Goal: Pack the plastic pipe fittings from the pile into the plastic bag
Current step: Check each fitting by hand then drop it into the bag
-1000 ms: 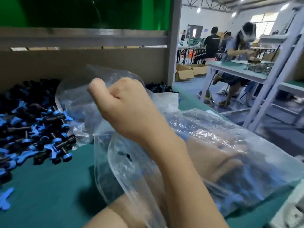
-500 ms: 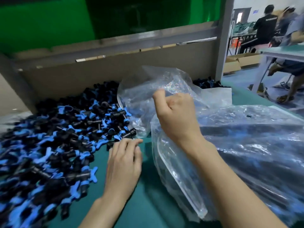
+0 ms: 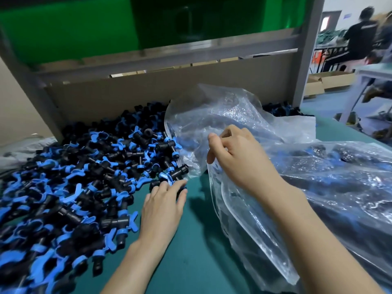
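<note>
Meanwhile the right hand (image 3: pixel 237 158) pinches the bag (image 3: pixel 297 177) mouth; the left hand (image 3: pixel 164 205), fingers spread, reaches the fittings (image 3: pixel 74 177). A slackened pinch could spill fittings toward the table's (image 3: pixel 191 262) near edge.

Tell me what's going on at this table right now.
A person is bagging black and blue pipe fittings piled on a green table. The right hand pinches the edge of a clear plastic bag, holding its mouth open; fittings already show through the film. The left hand lies flat, fingertips at the pile's near edge, with nothing visibly gripped yet.
</note>
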### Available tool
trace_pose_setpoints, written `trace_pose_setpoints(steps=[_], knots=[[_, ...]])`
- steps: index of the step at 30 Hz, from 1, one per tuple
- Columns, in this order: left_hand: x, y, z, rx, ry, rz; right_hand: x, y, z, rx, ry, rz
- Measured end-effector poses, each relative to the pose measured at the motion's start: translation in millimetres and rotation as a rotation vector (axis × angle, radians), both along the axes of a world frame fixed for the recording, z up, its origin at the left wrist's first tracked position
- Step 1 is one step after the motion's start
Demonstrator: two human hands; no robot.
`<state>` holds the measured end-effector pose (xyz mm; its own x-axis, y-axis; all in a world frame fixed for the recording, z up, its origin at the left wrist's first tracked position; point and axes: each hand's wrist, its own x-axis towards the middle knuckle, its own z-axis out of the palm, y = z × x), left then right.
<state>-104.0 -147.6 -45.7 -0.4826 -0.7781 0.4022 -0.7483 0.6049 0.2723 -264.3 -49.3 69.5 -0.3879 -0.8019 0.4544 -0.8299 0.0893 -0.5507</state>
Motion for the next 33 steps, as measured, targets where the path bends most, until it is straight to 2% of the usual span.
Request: trace_pose_setpoints(steps=[7, 14, 17, 24, 26, 28, 31, 33], knots=[[-2, 1, 3, -0.001, -0.046, 0.099, 1, -1, -2, 0.019, 0.043, 0.015], [1, 3, 5, 0.074, 0.118, 0.149, 2, -1, -2, 0.044, 0.054, 0.020], [1, 3, 3, 0.020, 0.154, 0.174, 2, -2, -3, 0.052, 0.060, 0.023], [2, 3, 1, -0.028, 0.102, 0.174, 0, -4, -6, 0.072, 0.088, 0.017], [2, 2, 3, 0.003, 0.230, 0.158, -1, -5, -7, 0.079, 0.093, 0.018], [3, 1, 6, 0.087, 0.489, 0.102, -2, -6, -8, 0.093, 0.101, 0.027], [3, 0, 11, 0.363, 0.956, -0.047, -3, -7, -11, 0.125, 0.148, 0.056], [0, 0, 14, 0.552, 1.144, -0.101, -3, -8, -13, 0.176, 0.214, 0.089]])
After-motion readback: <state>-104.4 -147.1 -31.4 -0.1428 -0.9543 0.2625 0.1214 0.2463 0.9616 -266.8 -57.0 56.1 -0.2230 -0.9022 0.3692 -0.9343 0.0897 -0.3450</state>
